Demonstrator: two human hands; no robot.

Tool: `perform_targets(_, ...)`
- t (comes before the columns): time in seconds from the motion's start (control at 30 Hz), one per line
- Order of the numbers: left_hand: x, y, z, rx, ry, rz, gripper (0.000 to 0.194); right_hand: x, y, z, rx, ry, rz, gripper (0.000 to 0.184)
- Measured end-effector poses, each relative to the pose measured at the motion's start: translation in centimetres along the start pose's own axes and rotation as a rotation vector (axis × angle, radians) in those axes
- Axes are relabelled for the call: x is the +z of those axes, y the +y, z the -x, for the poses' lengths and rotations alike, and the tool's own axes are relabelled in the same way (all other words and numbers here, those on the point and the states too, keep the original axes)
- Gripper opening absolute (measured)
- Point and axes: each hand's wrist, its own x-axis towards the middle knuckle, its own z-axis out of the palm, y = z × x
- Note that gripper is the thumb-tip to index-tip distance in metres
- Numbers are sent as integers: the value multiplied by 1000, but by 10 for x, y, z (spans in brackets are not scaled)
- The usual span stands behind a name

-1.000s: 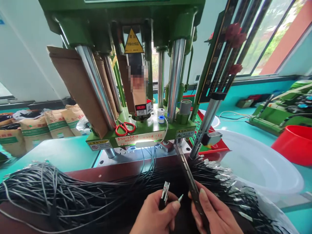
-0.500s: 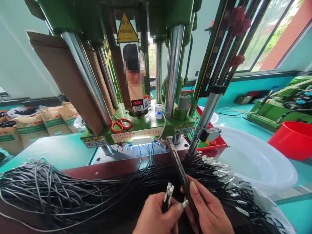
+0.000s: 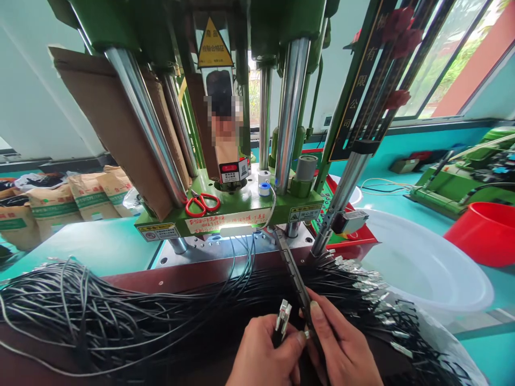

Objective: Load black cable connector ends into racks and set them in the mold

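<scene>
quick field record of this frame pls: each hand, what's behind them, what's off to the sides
left hand: grips cable ends with metal connectors
right hand: holds long dark metal bar, angled up toward the press
lap area: heap of black cables
behind: green press; red scissors on its base
right side: white basin, red basin
left side: paper sacks

Factory floor, cable-assembly station. Evidence: green vertical press (image 3: 237, 214) with steel columns (image 3: 287, 112) and hazard sign (image 3: 214, 38); bulk black cables (image 3: 100, 316) with metal terminals; stacked sacks (image 3: 52, 206); plastic tubs (image 3: 422, 268); further machine (image 3: 458, 185) by the windows.
</scene>
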Motion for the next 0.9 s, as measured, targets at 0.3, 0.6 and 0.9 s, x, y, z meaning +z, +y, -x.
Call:
perform_targets(0.3, -13, -3, 2, 23, 5, 153, 33, -3, -9, 2, 206, 42, -159, 50)
perform_targets(0.6, -26, -20, 4, 15, -103, 379, 53, -9, -10, 7, 376, -29, -308, 55)
perform_targets(0.9, -4, -7, -10, -11, -68, 252, 32, -9, -11, 4, 195, -84, -142, 52)
